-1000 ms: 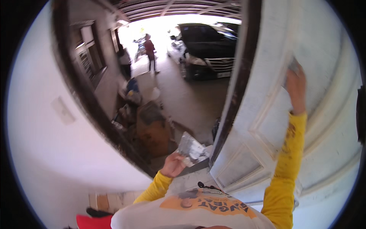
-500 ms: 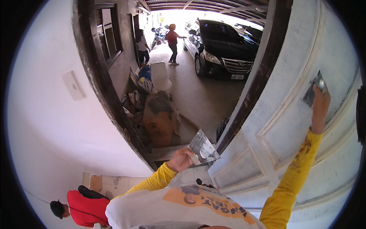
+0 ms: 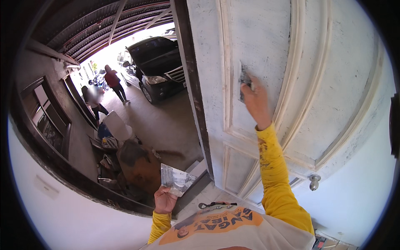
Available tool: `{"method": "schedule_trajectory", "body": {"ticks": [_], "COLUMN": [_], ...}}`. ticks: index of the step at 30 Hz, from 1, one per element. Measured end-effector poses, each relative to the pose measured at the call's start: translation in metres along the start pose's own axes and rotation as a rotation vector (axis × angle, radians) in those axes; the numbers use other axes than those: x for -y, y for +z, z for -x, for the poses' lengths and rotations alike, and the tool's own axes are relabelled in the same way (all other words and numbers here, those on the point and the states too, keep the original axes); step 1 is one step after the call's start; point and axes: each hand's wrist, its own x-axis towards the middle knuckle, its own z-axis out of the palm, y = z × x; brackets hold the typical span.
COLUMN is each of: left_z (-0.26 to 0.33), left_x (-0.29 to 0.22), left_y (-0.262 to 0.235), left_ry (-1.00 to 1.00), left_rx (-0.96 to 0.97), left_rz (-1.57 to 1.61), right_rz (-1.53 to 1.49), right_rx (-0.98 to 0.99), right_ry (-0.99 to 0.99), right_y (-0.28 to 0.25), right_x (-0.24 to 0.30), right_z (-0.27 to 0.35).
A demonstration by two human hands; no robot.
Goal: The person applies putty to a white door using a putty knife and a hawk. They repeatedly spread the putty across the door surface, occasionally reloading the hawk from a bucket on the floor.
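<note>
A white panelled door (image 3: pixel 260 29), marked with grey smears and scratches, stands open on my right. My right hand (image 3: pixel 257 103) is closed around a flat metal putty knife (image 3: pixel 243 74), its blade against the upper door panel beside the raised moulding. Motion blurs the blade and fingers a little. Lower and to the left, my left hand (image 3: pixel 165 201) pinches a square metal plate (image 3: pixel 176 178) by its corner, tilted in front of the doorway. Whitish putty is smeared on its face. Both my sleeves are yellow, and the right one has dark stains.
A dark door frame (image 3: pixel 193 83) borders the opening. Outside are a black car (image 3: pixel 156 62), two people, a white toilet (image 3: pixel 118 126) and a brown heaped bundle (image 3: pixel 135 166). A round doorknob (image 3: pixel 315 182) sticks out at the door's lower right. A white wall switch (image 3: pixel 46 186) is at left.
The view has swung right, bringing the doorknob into sight. My right hand has moved the putty knife to the panel's left side, by the moulding. My left hand still holds the plate.
</note>
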Motion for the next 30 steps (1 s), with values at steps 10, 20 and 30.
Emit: {"method": "schedule_trajectory", "body": {"ticks": [10, 20, 30], "left_z": [0.004, 0.004, 0.011], "left_x": [0.003, 0.001, 0.001], "left_y": [-0.011, 0.020, 0.029], "left_ry": [-0.023, -0.033, -0.039], "left_rx": [0.097, 0.053, 0.035], "left_rz": [0.082, 0.013, 0.013], "right_rz": [0.056, 0.329, -0.040], "right_rx": [0.178, -0.059, 0.022], "right_ry": [0.071, 0.133, 0.132], "right_y": [0.027, 0.064, 0.011], "right_x": [-0.003, 0.017, -0.002], "right_z": [0.039, 0.017, 0.028]}}
